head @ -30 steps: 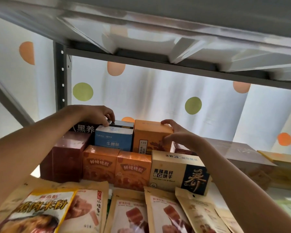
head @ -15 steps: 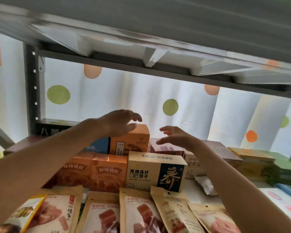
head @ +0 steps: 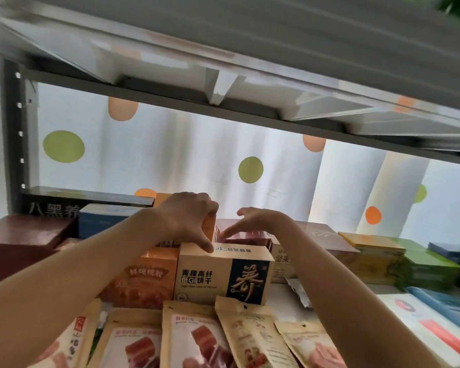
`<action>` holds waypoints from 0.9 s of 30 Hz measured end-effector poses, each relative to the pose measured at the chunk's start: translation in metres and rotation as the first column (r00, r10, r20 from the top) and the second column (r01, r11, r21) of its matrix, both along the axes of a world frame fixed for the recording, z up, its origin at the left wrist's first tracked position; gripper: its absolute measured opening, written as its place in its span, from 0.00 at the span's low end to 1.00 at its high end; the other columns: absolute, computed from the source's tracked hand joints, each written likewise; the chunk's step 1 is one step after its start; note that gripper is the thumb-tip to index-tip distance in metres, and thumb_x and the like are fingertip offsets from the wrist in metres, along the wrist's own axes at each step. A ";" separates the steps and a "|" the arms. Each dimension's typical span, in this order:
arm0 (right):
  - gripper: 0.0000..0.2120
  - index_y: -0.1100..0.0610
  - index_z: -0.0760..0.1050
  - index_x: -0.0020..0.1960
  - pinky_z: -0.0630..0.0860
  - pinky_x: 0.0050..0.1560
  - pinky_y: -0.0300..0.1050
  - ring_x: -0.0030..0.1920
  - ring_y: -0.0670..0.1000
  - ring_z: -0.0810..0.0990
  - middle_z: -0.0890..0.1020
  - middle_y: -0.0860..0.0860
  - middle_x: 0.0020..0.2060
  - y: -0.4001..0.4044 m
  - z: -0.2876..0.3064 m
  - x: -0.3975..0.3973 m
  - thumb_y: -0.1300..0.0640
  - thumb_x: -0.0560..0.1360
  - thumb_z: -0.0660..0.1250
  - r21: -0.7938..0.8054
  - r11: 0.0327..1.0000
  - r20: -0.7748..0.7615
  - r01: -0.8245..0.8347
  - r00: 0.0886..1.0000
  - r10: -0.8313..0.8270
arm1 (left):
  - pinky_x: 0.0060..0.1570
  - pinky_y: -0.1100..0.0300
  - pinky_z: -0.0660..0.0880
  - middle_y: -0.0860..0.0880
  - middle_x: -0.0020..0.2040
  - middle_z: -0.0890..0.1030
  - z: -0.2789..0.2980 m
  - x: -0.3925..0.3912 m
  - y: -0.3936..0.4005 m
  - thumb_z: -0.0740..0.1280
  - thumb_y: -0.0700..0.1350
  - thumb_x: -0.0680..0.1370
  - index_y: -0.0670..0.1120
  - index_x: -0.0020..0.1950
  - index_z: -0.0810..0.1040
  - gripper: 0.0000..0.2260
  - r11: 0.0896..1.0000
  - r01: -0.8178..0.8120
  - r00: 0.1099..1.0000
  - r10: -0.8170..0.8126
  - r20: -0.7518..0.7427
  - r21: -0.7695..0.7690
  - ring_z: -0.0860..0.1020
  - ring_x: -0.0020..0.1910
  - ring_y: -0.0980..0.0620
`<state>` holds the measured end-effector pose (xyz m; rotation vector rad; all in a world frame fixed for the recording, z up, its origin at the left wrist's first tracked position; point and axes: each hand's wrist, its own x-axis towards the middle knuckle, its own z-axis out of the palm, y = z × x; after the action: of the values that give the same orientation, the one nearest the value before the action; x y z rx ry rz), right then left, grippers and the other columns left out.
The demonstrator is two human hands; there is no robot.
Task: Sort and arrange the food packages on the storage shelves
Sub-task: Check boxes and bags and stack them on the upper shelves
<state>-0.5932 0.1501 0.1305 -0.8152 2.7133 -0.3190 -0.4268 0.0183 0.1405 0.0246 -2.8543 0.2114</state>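
Pouches [head: 197,338] before boxes [head: 223,272]

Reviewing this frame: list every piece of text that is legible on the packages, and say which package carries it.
"八黑养": black box at back left.
"鲜炖桃胶": orange box.
"低GI饼干" and a large gold "养": beige biscuit box; the line above them is blurred, its top-face print is upside down and unreadable.
"坚果": partly hidden pale box.
"山": pouch at bottom left; the rest is blurred.
Other pouches and right-hand boxes: too blurred to read.
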 end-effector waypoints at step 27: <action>0.46 0.53 0.64 0.74 0.79 0.59 0.54 0.59 0.55 0.79 0.78 0.52 0.65 0.084 0.052 0.076 0.36 0.61 0.72 -0.685 0.727 -0.302 -0.048 0.927 -0.224 | 0.55 0.55 0.75 0.52 0.60 0.73 -0.009 0.004 0.011 0.76 0.62 0.68 0.54 0.66 0.69 0.31 0.986 -0.111 0.994 0.112 0.000 0.124 0.72 0.57 0.52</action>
<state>-0.5177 0.2339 0.1823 -0.9955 2.9896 -1.3965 -0.4228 0.0298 0.1315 0.2103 -2.8574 0.0563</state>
